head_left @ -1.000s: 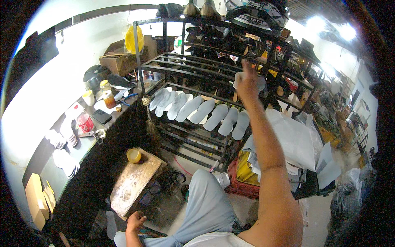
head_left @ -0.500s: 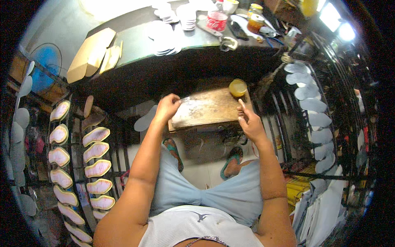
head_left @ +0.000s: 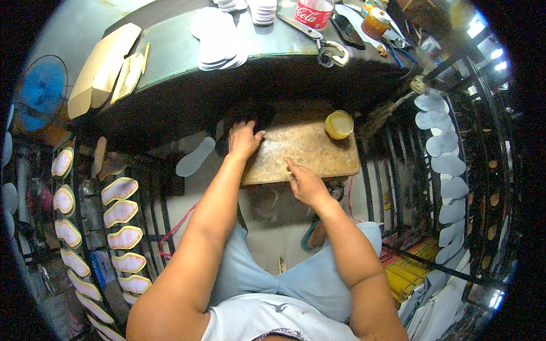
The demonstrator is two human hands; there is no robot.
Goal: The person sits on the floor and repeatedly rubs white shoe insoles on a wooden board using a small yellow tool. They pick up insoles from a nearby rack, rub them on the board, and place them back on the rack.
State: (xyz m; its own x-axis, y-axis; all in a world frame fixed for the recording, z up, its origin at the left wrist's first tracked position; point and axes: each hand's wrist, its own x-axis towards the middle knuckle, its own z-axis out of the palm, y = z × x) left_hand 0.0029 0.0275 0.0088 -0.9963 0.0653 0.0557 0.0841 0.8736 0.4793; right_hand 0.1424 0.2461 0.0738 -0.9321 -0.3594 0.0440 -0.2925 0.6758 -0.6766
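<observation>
A worn wooden board [head_left: 301,145] lies low in front of my knees. My left hand [head_left: 244,141] rests over its left edge, fingers stretched forward and thumb apart; what lies beyond the fingertips is too dark to make out. Near the board's front edge is my right hand [head_left: 307,184], index finger forward and the others curled; anything small in it is hidden. A round yellowish jar [head_left: 339,124] stands at the board's far right corner. Left of my left hand, a grey sole-shaped piece [head_left: 195,156] lies apart from the board.
Metal racks stand on both sides, with pink sole pieces [head_left: 125,237] on the left and grey ones [head_left: 445,163] on the right. On the table [head_left: 170,54] ahead are white sole shapes [head_left: 215,40], scissors [head_left: 330,51] and a red-labelled container [head_left: 313,14]. A fan [head_left: 41,92] is far left.
My right hand has moved from beside the jar toward the board's front middle. My left hand's fingers have stretched out over the board's left edge. The whole view has shifted.
</observation>
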